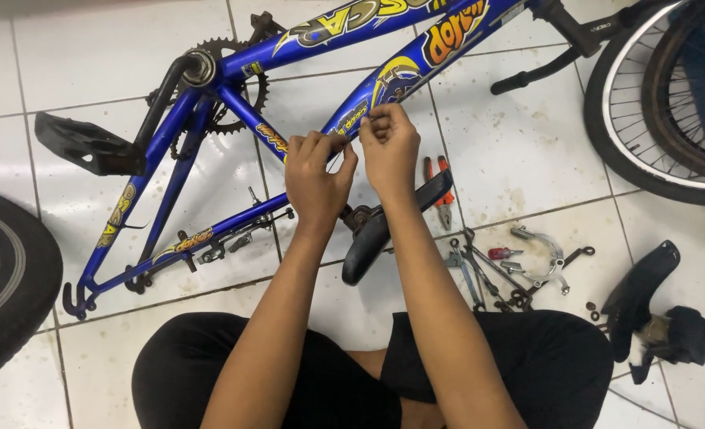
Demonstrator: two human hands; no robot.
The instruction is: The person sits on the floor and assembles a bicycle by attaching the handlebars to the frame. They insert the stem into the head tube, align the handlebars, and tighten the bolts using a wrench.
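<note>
Hands meet over the blue bicycle frame (209, 103), which lies upturned on the white tiled floor (519, 151): the left hand (314, 176) and the right hand (391, 143) each pinch with fingertips together on a thin cable (338, 155) beside the seat tube. Just below sits the black saddle (376, 230); pliers (441, 191), spanners (472, 274) and a brake caliper (543, 258) lie to the right.

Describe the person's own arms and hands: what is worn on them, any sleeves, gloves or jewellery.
Both forearms are bare, with no sleeves in view. The left hand and right hand wear no gloves, and no rings, watch or bracelet can be seen on either. The only clothing visible is black trousers on the legs.
</note>
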